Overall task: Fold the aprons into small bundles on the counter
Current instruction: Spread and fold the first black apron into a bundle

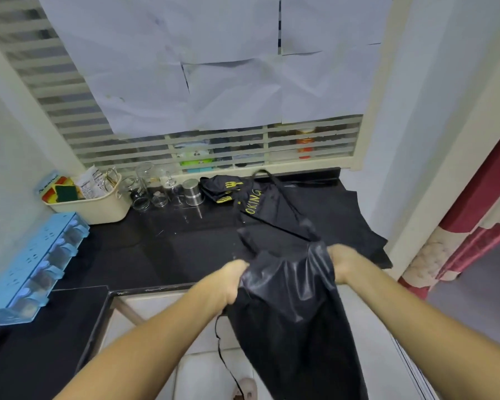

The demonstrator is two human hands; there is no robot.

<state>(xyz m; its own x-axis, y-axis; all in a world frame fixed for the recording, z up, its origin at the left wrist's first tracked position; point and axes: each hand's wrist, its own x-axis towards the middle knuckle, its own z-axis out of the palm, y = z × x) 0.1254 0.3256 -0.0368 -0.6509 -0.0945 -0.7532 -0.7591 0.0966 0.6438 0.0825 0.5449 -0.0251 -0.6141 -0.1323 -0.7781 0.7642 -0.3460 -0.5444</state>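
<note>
Black glossy cloth is bunched up between the two hands: that's the apron (289, 307), held right at the near edge of the dark counter (162, 249), most of it hanging down over the front toward the floor. Left hand (234, 280) has its fingers curled into the cloth on the left side, right hand (341, 264) grips the gathered top edge on the right, both fists tight, close together with only a span of fabric between them. A thin strap (221, 350) dangles loose below the left wrist. Just past the hands, more black cloth with yellow lettering (269, 209) lies spread over the right part of the counter, and at the far edge sits a small folded bundle (223, 187) with a yellow emblem. Left of that, a steel tumbler (192, 192), some glass jars (145, 183), a cream basket (98, 207), and a blue rack (38, 264) at the far left.
</note>
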